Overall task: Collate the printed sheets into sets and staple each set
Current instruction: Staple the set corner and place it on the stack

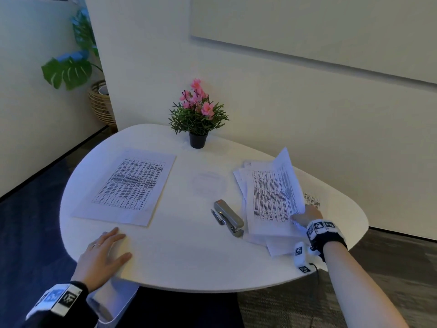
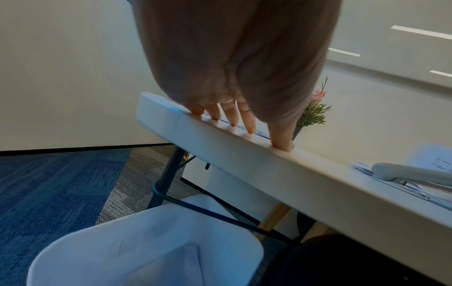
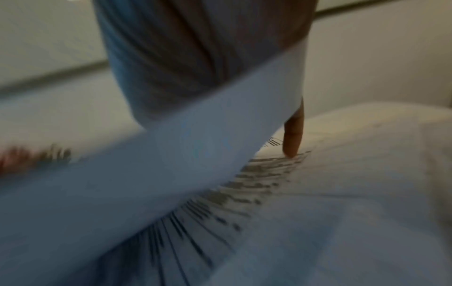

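Observation:
A neat stack of printed sheets (image 1: 128, 185) lies at the left of the white table (image 1: 189, 261). A loose, fanned pile of printed sheets (image 1: 264, 204) lies at the right. My right hand (image 1: 301, 216) pinches the near right corner of the pile's top sheet (image 1: 285, 171) and lifts it, so it curls up. In the blurred right wrist view this sheet (image 3: 195, 145) crosses my palm and one finger (image 3: 292, 139) points down onto the pile. A grey stapler (image 1: 229, 217) lies between the stacks. My left hand (image 1: 115, 246) rests flat near the front left edge, fingers (image 2: 248, 120) straight.
A potted pink flower (image 1: 198, 119) stands at the table's back, against the wall. A pen-like thing (image 1: 218, 217) lies beside the stapler. A white chair (image 2: 146, 241) sits under the table's left edge. A leafy plant in a basket (image 1: 100, 102) stands on the floor, far left.

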Tool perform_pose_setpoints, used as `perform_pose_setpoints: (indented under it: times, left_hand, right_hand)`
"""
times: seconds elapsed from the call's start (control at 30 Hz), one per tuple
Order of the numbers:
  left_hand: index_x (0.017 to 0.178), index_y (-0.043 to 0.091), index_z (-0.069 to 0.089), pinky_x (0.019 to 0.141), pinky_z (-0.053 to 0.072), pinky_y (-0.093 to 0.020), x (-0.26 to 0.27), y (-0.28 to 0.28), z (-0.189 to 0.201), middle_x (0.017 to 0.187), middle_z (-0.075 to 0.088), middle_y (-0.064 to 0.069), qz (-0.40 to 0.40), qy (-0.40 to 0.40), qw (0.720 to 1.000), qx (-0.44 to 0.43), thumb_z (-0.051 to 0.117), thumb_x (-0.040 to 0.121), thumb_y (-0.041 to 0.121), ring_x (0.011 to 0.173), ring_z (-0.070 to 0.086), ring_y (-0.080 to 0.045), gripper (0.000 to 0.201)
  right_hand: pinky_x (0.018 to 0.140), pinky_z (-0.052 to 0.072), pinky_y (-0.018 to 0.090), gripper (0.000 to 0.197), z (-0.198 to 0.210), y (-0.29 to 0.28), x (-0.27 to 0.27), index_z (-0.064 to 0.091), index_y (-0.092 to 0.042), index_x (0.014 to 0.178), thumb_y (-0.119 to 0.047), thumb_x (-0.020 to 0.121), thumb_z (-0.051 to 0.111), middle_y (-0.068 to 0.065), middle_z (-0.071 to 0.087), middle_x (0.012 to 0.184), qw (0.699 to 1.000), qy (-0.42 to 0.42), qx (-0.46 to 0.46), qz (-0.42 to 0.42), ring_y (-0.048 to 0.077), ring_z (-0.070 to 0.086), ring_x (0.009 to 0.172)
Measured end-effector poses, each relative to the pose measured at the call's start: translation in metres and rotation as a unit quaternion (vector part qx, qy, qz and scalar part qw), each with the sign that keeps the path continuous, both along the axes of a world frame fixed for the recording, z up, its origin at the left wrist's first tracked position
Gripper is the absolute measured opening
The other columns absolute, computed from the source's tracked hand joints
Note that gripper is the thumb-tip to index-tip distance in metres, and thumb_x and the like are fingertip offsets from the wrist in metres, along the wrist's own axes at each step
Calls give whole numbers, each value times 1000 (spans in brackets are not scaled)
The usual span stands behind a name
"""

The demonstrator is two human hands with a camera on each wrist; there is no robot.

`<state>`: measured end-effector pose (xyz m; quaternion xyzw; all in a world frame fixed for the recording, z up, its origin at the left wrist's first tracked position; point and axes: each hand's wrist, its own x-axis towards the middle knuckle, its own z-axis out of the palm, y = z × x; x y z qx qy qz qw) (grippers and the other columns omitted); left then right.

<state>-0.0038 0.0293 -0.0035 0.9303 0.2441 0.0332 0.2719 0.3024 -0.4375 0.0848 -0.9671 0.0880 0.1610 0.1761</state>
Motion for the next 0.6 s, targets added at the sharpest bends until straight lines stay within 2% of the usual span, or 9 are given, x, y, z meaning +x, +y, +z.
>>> perform_pose_setpoints:
  times: [0.07,0.17,0.23,0.3,0.33,0.4,0.47,0.57,0.6]
  left_hand:
    - [129,28,54,109,31,-46,0,0,0,150,37,7,2,8,1000,3,74,78,40,137,34,-27,55]
    - [130,28,53,109,31,-47,0,0,0,151,35,7,-2,19,1000,2,73,79,40,137,33,-28,56]
    - [130,27,53,109,31,-47,0,-2,2,152,34,7,1,20,1000,-2,73,79,39,138,32,-28,56]
    - [130,29,53,110,29,-47,0,-3,4,152,34,8,4,15,1000,-8,73,79,39,139,30,-26,55]
    - [130,29,52,110,28,-47,-1,-4,5,152,33,9,6,17,1000,-11,72,80,40,140,29,-25,55]
    - [131,30,51,110,28,-47,-2,-5,8,152,32,10,5,22,1000,-12,71,81,41,140,28,-25,55]
    - [130,30,51,110,28,-48,-1,-5,9,152,32,10,7,21,1000,-13,71,80,41,140,28,-25,54]
    - [129,30,53,110,29,-48,-1,-5,9,152,33,9,6,16,1000,-12,72,80,41,140,28,-25,54]
    - [129,30,53,110,29,-49,-1,-5,8,152,33,9,5,15,1000,-13,72,80,41,140,28,-25,54]
  right_hand:
    - [69,44,33,32,4,-4,-3,52,-2,94,-28,81,66,8,49,81,1000,14,-1,-10,26,55,78]
    - [51,30,25,43,7,-8,-14,41,-11,65,-41,80,67,0,35,58,999,35,-28,-9,15,36,50]
    - [50,33,25,52,7,-10,-18,43,-11,69,-57,80,64,1,42,63,999,27,-40,-8,15,44,55]
    - [65,45,31,75,1,-17,-11,51,-5,101,-71,68,65,10,54,89,998,18,-64,-13,22,56,80]
    - [66,45,34,93,-7,-24,-5,47,-6,112,-78,57,67,12,50,93,997,25,-62,-25,23,54,82]
    - [58,41,32,107,-17,-32,3,43,-11,99,-90,30,66,9,42,84,996,32,-73,-42,20,51,75]
    - [62,41,32,106,-17,-34,-1,37,-10,95,-88,30,68,9,44,91,996,38,-74,-46,24,57,90]
    - [51,36,27,101,-13,-32,-13,42,-9,91,-79,24,72,2,40,73,996,55,-52,-44,16,47,63]
    - [51,39,29,99,-10,-30,-17,46,-9,99,-76,31,75,3,43,75,996,53,-49,-45,17,47,63]
